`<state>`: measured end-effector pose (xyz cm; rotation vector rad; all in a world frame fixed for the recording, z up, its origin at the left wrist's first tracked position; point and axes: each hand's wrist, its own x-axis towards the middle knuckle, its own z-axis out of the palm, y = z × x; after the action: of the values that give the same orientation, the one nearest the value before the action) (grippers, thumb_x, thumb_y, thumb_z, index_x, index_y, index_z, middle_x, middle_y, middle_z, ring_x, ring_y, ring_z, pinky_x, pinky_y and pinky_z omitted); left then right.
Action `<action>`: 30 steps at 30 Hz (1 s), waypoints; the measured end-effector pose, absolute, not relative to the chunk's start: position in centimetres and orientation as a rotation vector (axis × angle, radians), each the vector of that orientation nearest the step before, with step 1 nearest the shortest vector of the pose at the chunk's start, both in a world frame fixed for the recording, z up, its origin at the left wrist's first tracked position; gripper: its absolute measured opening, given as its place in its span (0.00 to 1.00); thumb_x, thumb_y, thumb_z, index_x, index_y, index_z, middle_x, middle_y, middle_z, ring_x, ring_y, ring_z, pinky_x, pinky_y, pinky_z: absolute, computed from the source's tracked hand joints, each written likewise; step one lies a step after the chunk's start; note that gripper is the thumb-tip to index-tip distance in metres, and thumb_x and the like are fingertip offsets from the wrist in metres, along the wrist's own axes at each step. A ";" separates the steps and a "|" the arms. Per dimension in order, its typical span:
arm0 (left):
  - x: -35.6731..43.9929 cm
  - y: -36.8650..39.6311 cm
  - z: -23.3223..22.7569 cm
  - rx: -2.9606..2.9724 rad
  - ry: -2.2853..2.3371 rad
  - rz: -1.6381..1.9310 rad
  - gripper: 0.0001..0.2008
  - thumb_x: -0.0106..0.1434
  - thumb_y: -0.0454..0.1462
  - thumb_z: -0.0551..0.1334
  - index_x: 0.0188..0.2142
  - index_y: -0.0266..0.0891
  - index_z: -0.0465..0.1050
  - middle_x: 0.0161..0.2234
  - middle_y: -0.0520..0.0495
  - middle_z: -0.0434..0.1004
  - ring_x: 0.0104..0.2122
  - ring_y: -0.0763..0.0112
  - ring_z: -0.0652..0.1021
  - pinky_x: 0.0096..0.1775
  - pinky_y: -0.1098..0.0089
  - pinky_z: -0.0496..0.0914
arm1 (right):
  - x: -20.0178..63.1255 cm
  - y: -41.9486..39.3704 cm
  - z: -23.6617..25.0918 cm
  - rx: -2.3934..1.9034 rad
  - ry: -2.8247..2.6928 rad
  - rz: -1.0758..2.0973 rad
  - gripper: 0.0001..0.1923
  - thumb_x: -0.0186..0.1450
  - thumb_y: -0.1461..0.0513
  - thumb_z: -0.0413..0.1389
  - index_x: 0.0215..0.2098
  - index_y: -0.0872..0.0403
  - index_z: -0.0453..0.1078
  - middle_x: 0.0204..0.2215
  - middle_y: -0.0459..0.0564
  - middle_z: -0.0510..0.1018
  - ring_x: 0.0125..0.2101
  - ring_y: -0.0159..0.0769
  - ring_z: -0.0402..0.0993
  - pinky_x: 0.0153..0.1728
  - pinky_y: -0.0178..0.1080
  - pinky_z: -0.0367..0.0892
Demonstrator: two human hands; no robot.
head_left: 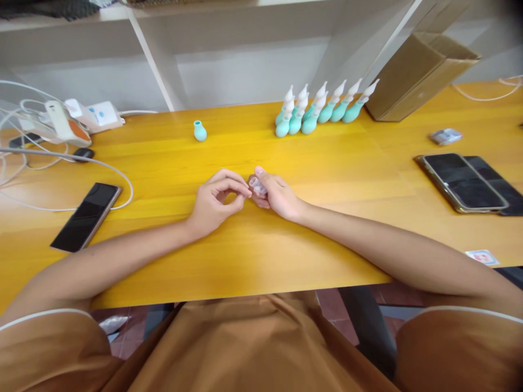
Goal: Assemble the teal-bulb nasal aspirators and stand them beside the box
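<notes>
My right hand (pixel 277 195) rests on the yellow wooden table (pixel 261 245) at its middle and grips a small clear plastic piece (pixel 257 185) between thumb and fingers. My left hand (pixel 216 201) lies right beside it, fingertips pinched at the same clear piece. A lone teal bulb (pixel 200 131) without a tip stands further back, left of centre. Behind and to the right stands a row of several teal bulbs with white pointed tips (pixel 318 106).
A black phone (pixel 86 215) with a white cable lies at the left, a charger and cables (pixel 61 125) behind it. Two phones (pixel 463 181) lie at the right, a small wrapped packet (pixel 445 136) and a cardboard box (pixel 417 76) behind them. A card (pixel 482 257) sits at the front edge.
</notes>
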<state>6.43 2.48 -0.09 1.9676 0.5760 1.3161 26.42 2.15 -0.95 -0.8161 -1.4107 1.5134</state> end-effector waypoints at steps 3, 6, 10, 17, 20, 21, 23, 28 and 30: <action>6.5 2.5 0.0 1.956 0.574 1.311 0.06 0.68 0.30 0.71 0.38 0.44 0.85 0.41 0.47 0.82 0.42 0.68 0.83 0.48 0.64 0.80 | 26.3 1.9 -0.9 -0.868 -1.412 1.479 0.41 0.71 0.25 0.48 0.25 0.49 0.62 0.17 0.37 0.56 0.16 0.27 0.50 0.18 0.37 0.48; 6.7 2.4 -0.2 1.893 0.543 1.284 0.04 0.68 0.31 0.72 0.37 0.43 0.83 0.38 0.47 0.82 0.40 0.68 0.83 0.46 0.63 0.80 | 26.1 1.6 -0.7 -0.918 -1.438 1.439 0.41 0.71 0.25 0.47 0.26 0.50 0.64 0.16 0.38 0.56 0.16 0.28 0.51 0.18 0.37 0.49; 6.8 2.3 -0.4 1.825 0.554 1.259 0.05 0.67 0.33 0.73 0.36 0.42 0.80 0.37 0.49 0.81 0.38 0.69 0.82 0.45 0.65 0.79 | 25.9 1.3 -0.4 -0.926 -1.482 1.396 0.41 0.73 0.26 0.46 0.25 0.50 0.64 0.15 0.38 0.57 0.16 0.28 0.52 0.19 0.38 0.49; 6.9 2.0 -0.3 1.839 0.632 1.281 0.09 0.68 0.33 0.73 0.34 0.41 0.74 0.35 0.51 0.77 0.37 0.71 0.80 0.44 0.66 0.78 | 25.6 1.2 -0.4 -0.926 -1.468 1.366 0.41 0.72 0.25 0.47 0.24 0.49 0.61 0.15 0.38 0.58 0.16 0.28 0.53 0.18 0.38 0.49; 6.9 2.0 -0.3 1.862 0.622 1.301 0.09 0.68 0.33 0.73 0.34 0.41 0.74 0.35 0.51 0.77 0.36 0.71 0.79 0.43 0.67 0.77 | 25.6 1.1 -0.4 -0.941 -1.484 1.344 0.41 0.72 0.25 0.47 0.24 0.49 0.61 0.15 0.39 0.59 0.17 0.28 0.53 0.19 0.38 0.50; 6.9 2.0 -0.3 1.867 0.620 1.307 0.09 0.68 0.33 0.73 0.34 0.41 0.74 0.35 0.50 0.77 0.36 0.71 0.78 0.43 0.67 0.77 | 25.6 1.1 -0.4 -0.944 -1.490 1.338 0.41 0.72 0.25 0.47 0.24 0.49 0.61 0.16 0.39 0.59 0.17 0.28 0.54 0.19 0.38 0.50; 6.9 2.1 -0.3 1.872 0.619 1.311 0.10 0.68 0.34 0.74 0.34 0.41 0.74 0.35 0.50 0.77 0.36 0.71 0.78 0.43 0.66 0.77 | 25.6 1.1 -0.4 -0.949 -1.495 1.338 0.41 0.72 0.25 0.46 0.24 0.49 0.60 0.16 0.39 0.58 0.17 0.28 0.53 0.19 0.38 0.50; 6.9 2.1 -0.5 1.882 0.599 1.302 0.09 0.68 0.34 0.74 0.35 0.42 0.75 0.36 0.50 0.77 0.37 0.70 0.79 0.43 0.66 0.77 | 25.7 1.0 -0.4 -0.959 -1.498 1.336 0.41 0.72 0.25 0.46 0.24 0.49 0.60 0.15 0.39 0.59 0.17 0.28 0.53 0.19 0.38 0.50; 6.9 2.1 -0.5 1.889 0.604 1.293 0.09 0.68 0.35 0.74 0.35 0.42 0.75 0.36 0.50 0.77 0.38 0.70 0.79 0.43 0.66 0.77 | 25.7 1.0 -0.4 -0.965 -1.501 1.329 0.41 0.73 0.25 0.46 0.24 0.49 0.60 0.16 0.39 0.59 0.17 0.28 0.54 0.19 0.38 0.51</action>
<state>6.88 2.11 -0.47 1.8894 0.6045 1.2934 25.66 1.01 -0.43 -0.9649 -1.5010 1.3294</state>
